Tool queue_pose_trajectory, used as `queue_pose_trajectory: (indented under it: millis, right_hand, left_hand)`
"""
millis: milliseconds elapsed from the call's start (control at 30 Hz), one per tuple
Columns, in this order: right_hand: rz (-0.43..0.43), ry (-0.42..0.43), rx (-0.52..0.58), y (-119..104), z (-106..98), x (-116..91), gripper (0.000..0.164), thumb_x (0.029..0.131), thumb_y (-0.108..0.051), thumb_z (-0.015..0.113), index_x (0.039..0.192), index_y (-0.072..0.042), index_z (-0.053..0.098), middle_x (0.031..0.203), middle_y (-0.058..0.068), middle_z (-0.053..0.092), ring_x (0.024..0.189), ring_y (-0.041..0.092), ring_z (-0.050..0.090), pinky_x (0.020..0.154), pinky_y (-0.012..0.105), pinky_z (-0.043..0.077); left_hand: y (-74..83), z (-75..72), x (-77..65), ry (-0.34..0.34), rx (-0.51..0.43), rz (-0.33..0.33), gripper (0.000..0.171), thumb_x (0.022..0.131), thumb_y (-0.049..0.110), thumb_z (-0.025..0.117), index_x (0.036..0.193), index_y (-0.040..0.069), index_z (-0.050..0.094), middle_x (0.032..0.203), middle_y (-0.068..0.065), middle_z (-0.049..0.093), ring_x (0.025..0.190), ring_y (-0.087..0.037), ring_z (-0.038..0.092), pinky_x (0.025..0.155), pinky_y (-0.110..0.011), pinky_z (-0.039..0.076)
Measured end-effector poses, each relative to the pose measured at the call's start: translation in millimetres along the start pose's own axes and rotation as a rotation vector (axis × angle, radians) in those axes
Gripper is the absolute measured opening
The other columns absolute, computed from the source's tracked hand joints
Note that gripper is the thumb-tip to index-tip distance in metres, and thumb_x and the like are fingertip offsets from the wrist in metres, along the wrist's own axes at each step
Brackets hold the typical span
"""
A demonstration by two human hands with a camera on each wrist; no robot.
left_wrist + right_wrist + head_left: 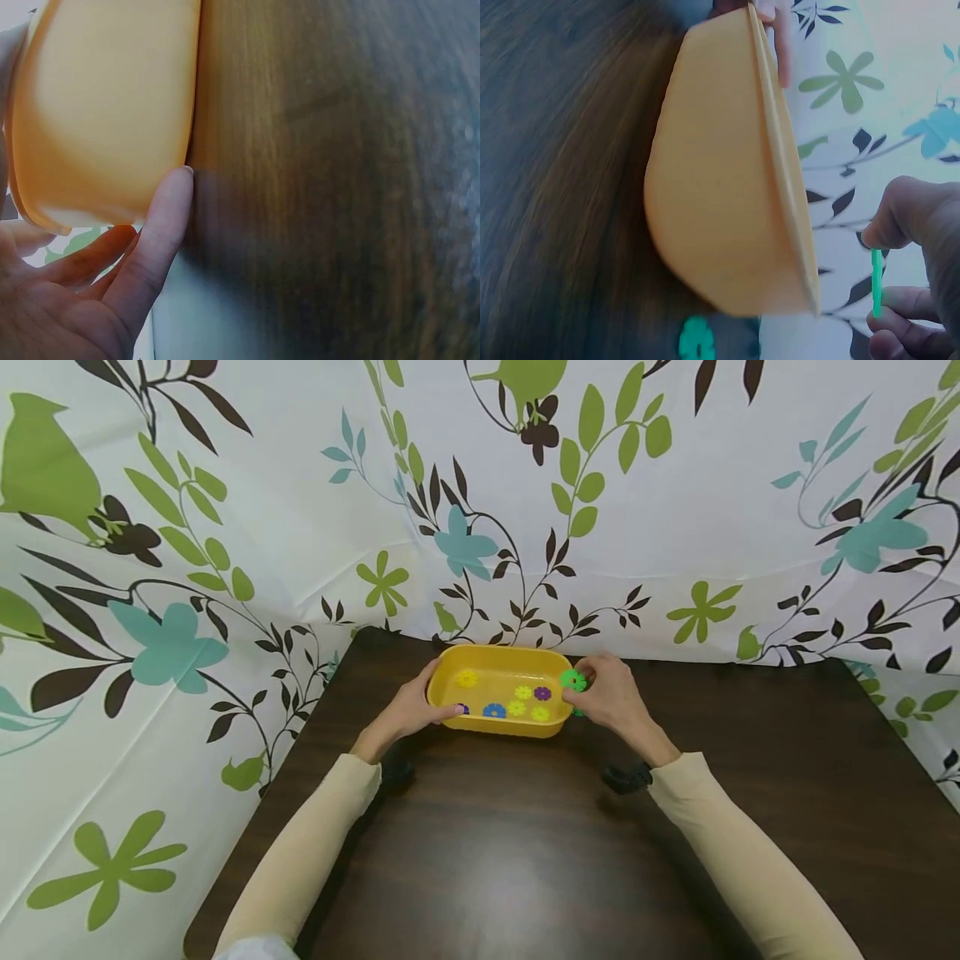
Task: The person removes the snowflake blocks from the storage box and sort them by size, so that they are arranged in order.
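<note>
A yellow plastic tub [502, 725] stands at the far side of the table. My left hand [412, 706] grips its left end, thumb over the near rim and the other fingers round the outer side. Beside the right end, my right hand [611, 693] pinches a green flower-shaped disc [573, 680] between thumb and fingertips, edge-on in the right wrist view. Another green disc [696, 339] lies on the table by the tub's right end. Inside the tub are several similar discs, among them a yellow disc [467, 679], a purple disc [542, 693] and a blue disc [494, 711].
The dark brown wooden table [480, 843] stretches in front of both arms. A white cloth [300, 552] with leaf, flower and bird prints hangs behind the table and along its left side. A black band [628, 778] sits at the right wrist.
</note>
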State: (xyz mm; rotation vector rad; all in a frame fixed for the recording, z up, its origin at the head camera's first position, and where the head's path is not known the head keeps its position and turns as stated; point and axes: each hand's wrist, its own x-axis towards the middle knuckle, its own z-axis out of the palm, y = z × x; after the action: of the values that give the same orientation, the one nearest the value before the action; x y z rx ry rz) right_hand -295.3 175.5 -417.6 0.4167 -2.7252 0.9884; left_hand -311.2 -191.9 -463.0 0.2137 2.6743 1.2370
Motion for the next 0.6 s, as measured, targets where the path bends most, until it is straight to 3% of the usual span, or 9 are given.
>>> queue_pose_trajectory:
  millis: [367,600]
  right_hand:
    - [0.077,-0.011,-0.036,34.6,-6.4,-9.7,0.044,0.090,-0.022,0.079,0.121,0.009,0.074,0.113,0.025,0.066,0.100,0.037,0.062,0.083,0.039,0.051]
    - [0.090,-0.019,-0.052,54.6,-1.9,-13.5,0.044,0.089,-0.020,0.080,0.120,0.011,0.074,0.113,0.027,0.067,0.098,0.038,0.063,0.086,0.047,0.055]
  left_hand:
    - [-0.6,1.1,0.0,0.004,0.015,0.006,0.116,0.092,0.049,0.086,0.177,0.024,0.011,0.164,-0.018,0.050,0.110,-0.033,0.066,0.094,-0.041,0.066]
    - [-1.4,-2.2,0.3,-0.011,0.011,0.012,0.116,0.092,0.050,0.086,0.177,0.024,0.011,0.159,-0.019,0.053,0.105,-0.032,0.068,0.090,-0.037,0.066]
